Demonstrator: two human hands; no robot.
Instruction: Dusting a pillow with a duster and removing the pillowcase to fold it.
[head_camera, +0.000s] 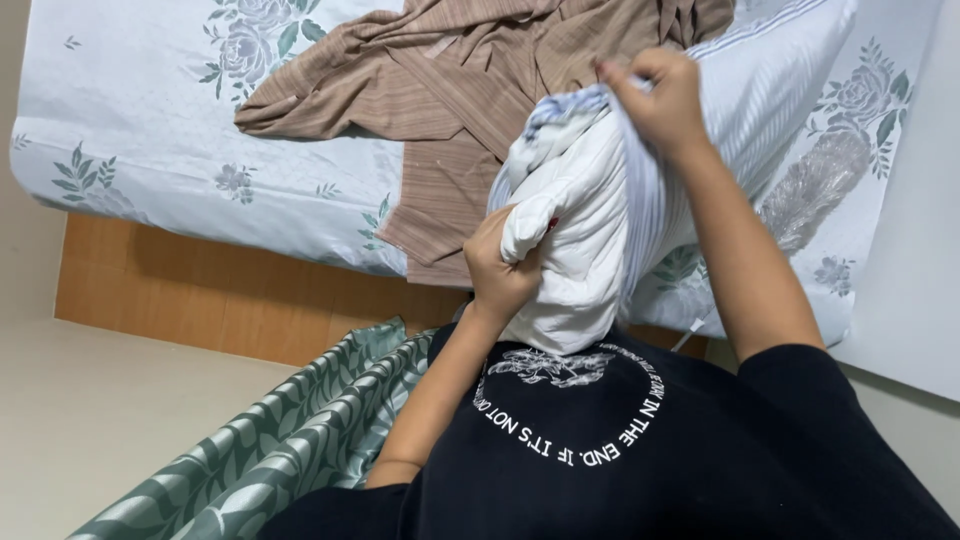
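Observation:
A white pillow (575, 250) rests upright against my chest at the bed's edge. My left hand (497, 268) is clenched around a corner of the pillow, low on its left side. My right hand (655, 95) pinches the edge of a pale blue striped pillowcase (640, 200) at the pillow's top, with the case stretched over the pillow's right half. The case trails back onto the bed behind.
A brown striped cloth (440, 90) lies crumpled on the bed's floral sheet (150, 130). A green leaf-patterned fabric (280, 440) hangs down at my left. The wooden bed frame (200, 290) and pale floor (90, 410) lie below.

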